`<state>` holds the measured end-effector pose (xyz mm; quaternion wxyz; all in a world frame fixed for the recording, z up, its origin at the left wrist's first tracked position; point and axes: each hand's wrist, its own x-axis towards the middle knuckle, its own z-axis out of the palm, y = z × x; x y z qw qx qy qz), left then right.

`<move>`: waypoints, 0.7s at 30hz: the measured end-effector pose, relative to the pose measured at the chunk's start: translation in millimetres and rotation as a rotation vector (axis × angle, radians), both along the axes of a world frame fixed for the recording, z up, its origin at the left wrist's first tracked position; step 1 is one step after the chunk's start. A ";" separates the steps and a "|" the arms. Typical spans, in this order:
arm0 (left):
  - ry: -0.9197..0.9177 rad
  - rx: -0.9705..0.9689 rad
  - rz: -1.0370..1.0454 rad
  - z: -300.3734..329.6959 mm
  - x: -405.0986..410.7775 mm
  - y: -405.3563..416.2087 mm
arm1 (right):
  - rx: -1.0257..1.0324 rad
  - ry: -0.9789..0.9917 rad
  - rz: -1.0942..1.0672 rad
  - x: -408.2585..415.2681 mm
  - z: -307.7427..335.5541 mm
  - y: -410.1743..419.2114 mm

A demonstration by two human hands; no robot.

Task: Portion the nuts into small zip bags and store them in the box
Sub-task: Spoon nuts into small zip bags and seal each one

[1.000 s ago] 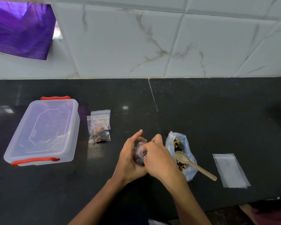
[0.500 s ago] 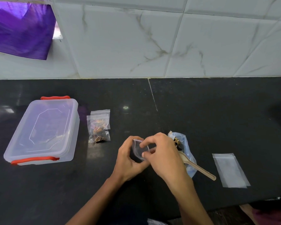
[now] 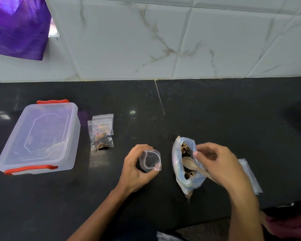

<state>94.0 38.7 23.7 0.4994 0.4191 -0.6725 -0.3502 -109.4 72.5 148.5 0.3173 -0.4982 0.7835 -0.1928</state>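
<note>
Nuts (image 3: 184, 150) in big bag (image 3: 176, 164), spoon (image 3: 191, 164) inside

Black counter (image 3: 215, 110), marbled wall tiles (image 3: 129, 40)

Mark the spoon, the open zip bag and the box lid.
spoon (image 3: 189, 162), head view, on its bowl inside the nut bag.
open zip bag (image 3: 150, 161), head view, on its mouth rim.
box lid (image 3: 42, 134), head view, on its flat centre.

- The box (image 3: 40, 138) stands at far left, the filled bags (image 3: 102, 134) just right of it.
- The spoon (image 3: 192, 165) lies in the nut bag (image 3: 182, 178), right of centre.
</note>
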 end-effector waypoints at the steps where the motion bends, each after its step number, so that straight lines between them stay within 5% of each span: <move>1: -0.001 -0.002 -0.001 -0.1 -1.4 0.0 | 0.068 0.053 -0.028 -10.6 -2.5 3.2; 5: 0.034 0.031 0.004 0.3 -10.4 0.0 | 0.393 0.162 -0.070 -43.0 -15.0 13.9; 10: 0.053 0.110 0.010 -4.9 -22.5 -0.5 | 0.472 -0.044 -0.115 -54.8 -28.1 19.2; 17: 0.074 0.127 0.005 -3.3 -36.2 -2.4 | 0.084 -0.151 -0.229 -48.4 -40.2 16.1; 21: 0.095 0.145 -0.028 -2.8 -45.7 -12.1 | -0.183 -0.006 -0.252 -30.4 -44.2 18.3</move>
